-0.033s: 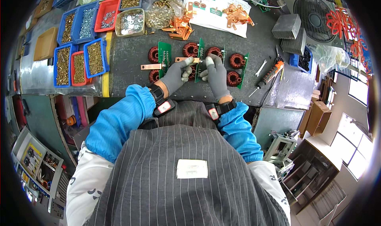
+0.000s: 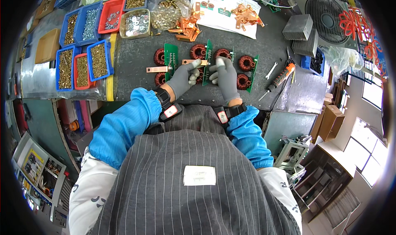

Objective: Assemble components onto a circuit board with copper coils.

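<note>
Several green circuit boards with red-brown wound coils stand in a row on the dark bench. My left hand (image 2: 184,79), in a grey glove, is closed with thumb and fingertips on a flat copper strip (image 2: 189,62) set against the second circuit board (image 2: 209,48). On that board's other side, my gloved right hand (image 2: 225,76) has its fingers bent and pressed together near the strip's end. What lies between those fingertips is hidden. Left of my hands, the first circuit board (image 2: 170,52) has another copper strip (image 2: 156,69) sticking out between its coils (image 2: 159,57).
Screw bins (image 2: 99,61) and a washer tray (image 2: 136,24) stand at the left. Loose copper strips (image 2: 189,28) lie behind, beside a printed sheet (image 2: 210,18). To the right are a wrench (image 2: 271,70), an orange-handled screwdriver (image 2: 281,77), heat sinks (image 2: 298,27) and a fan (image 2: 326,18).
My right hand has shifted very slightly right and toward me, its fingertips drawing a little back from the board. My left hand and the strip stay put.
</note>
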A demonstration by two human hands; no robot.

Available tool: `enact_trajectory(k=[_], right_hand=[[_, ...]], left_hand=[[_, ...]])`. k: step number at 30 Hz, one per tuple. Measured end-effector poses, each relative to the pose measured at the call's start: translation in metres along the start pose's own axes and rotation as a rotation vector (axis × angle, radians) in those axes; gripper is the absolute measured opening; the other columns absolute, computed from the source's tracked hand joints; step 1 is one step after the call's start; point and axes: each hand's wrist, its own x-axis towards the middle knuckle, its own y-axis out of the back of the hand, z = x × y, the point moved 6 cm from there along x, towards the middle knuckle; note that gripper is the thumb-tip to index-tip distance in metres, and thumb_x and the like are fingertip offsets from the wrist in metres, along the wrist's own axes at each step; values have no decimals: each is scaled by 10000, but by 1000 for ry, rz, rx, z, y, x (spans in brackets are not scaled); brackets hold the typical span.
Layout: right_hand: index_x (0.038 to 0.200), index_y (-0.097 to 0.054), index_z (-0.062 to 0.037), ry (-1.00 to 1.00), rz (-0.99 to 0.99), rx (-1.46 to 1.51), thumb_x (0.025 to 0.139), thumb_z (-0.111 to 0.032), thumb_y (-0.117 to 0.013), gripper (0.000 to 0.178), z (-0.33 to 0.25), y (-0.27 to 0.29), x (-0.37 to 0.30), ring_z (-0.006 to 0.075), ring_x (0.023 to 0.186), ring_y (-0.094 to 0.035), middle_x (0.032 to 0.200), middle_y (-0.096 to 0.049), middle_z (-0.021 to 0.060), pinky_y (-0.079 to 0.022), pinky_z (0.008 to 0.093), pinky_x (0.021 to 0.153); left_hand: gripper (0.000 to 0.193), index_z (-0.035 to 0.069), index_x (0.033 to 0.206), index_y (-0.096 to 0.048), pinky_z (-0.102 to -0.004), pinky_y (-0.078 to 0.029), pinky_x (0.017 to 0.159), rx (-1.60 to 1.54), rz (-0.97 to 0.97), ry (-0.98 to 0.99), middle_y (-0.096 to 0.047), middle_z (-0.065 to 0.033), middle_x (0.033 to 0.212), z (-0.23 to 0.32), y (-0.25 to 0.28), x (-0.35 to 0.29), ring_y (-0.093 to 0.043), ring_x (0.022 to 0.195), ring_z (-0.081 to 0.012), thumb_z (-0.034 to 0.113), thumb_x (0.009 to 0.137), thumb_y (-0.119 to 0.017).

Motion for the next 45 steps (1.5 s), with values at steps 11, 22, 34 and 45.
enact_trajectory(k=[11, 22, 34, 45], right_hand=[[1127, -617, 4, 42, -16, 28, 996, -165, -564, 220, 16, -9, 9, 132, 633, -655, 853, -683, 93, -512, 270, 545], [1030, -609, -13, -77, 46, -189, 989, -220, -584, 212, 10, -13, 9, 278, 690, -690, 816, -689, 155, -530, 396, 612], [1040, -589, -28, -165, 13, -158, 986, -204, -566, 186, 14, -18, 12, 390, 854, -678, 917, -690, 198, -517, 460, 731], [1024, -577, -18, 12, 3, -417, 997, -219, -560, 204, 24, -15, 25, 418, 799, -662, 890, -673, 215, -513, 481, 706]], left_hand=[[238, 125, 940, -586, -220, -287, 416, 1, 4, -5, -520, 29, 623, -1, 3, 0, -364, 433, -59, 352, 1006, -610], [233, 112, 976, -605, -217, -294, 411, -25, 6, 5, -532, 32, 632, -7, 11, 0, -381, 440, -55, 343, 1005, -615], [206, 117, 967, -603, -207, -303, 423, -67, 5, 41, -538, 44, 665, -3, 11, -3, -398, 476, -45, 319, 999, -628], [210, 111, 973, -584, -216, -298, 430, -70, -24, 59, -523, 37, 670, -5, 3, -3, -386, 480, -49, 316, 1010, -610]])
